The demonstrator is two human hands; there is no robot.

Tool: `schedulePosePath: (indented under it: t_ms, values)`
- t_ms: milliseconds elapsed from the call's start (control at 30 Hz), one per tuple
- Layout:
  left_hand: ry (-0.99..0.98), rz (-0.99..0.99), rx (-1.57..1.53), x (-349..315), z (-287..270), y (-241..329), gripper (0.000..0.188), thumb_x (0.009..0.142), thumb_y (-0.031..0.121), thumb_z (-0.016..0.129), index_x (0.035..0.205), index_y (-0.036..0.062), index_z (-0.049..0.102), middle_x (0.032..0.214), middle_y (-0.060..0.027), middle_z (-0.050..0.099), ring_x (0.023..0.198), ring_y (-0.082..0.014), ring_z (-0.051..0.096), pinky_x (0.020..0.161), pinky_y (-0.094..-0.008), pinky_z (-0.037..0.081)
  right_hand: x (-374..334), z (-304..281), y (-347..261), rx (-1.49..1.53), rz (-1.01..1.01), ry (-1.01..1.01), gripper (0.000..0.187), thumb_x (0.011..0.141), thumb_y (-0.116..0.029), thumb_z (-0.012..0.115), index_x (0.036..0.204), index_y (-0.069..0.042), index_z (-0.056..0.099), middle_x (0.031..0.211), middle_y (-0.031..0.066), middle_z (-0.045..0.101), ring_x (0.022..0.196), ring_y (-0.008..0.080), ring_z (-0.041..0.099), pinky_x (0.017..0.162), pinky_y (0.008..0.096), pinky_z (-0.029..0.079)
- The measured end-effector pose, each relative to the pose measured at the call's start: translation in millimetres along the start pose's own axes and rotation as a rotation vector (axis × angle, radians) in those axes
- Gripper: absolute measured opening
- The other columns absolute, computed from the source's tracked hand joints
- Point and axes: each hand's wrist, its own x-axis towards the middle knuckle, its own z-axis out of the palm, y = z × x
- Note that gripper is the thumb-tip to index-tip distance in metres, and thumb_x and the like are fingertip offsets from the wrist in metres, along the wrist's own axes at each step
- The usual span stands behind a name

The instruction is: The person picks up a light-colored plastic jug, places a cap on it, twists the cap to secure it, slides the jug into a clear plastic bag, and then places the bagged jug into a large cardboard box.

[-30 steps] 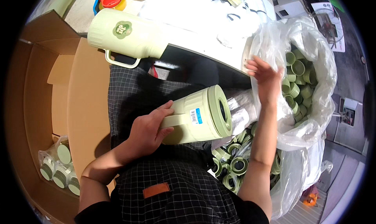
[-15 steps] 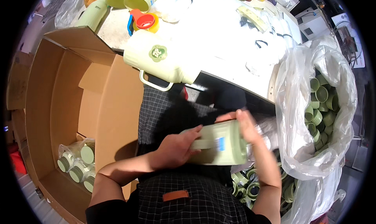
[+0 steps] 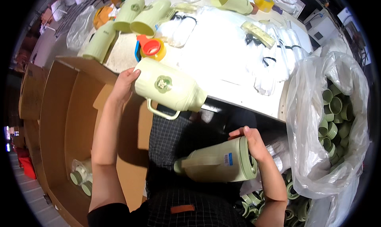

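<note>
- Left hand (image 3: 126,84) gripped far jug (image 3: 180,84) by its base — at table (image 3: 115,54)'s near-left edge.
- Right hand (image 3: 257,145) held near jug (image 3: 210,165)'s rim, over lap (image 3: 166,135).
- Firm grips probably mattered — smooth sides.

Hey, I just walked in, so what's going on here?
A person is handling two pale green jugs. The left hand grips the wide end of one jug at the edge of the table, while the right hand is on the lidded end of a second jug above the lap. An open carton stands on the left. On the right, a clear plastic bag holds many green cups.
</note>
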Motion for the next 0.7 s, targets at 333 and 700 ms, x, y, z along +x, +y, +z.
schedulePosePath:
  t_ms: [333, 700]
  values:
    - [0.239, -0.016, -0.516, 87.8, 81.3, -26.1, 0.031, 0.106, 0.027, 0.046, 0.119, 0.0023, 0.058, 0.108, -0.0083, 0.064, 0.100, -0.0174, 0.061, 0.091, -0.0340, 0.051, 20.5, -1.7, -9.3, -0.052, -0.073, -0.025, 0.060, 0.106, -0.042, 0.037, 0.100, 0.007, 0.069, 0.087, 0.0152, 0.073, 0.084, 0.0225, 0.070, 0.080, 0.0325, 0.054]
    - [-0.240, 0.767, 0.807, 46.2, 285.6, -15.2, 0.010, 0.089, 0.005, 0.063, 0.094, -0.0002, 0.069, 0.093, -0.0081, 0.068, 0.080, -0.0230, 0.062, 0.078, -0.0307, 0.050, 19.9, -17.1, -0.4, -0.018, -0.183, 0.063, 0.023, 0.097, -0.015, 0.057, 0.106, 0.002, 0.070, 0.091, 0.0138, 0.072, 0.085, 0.0228, 0.071, 0.076, 0.0304, 0.055]
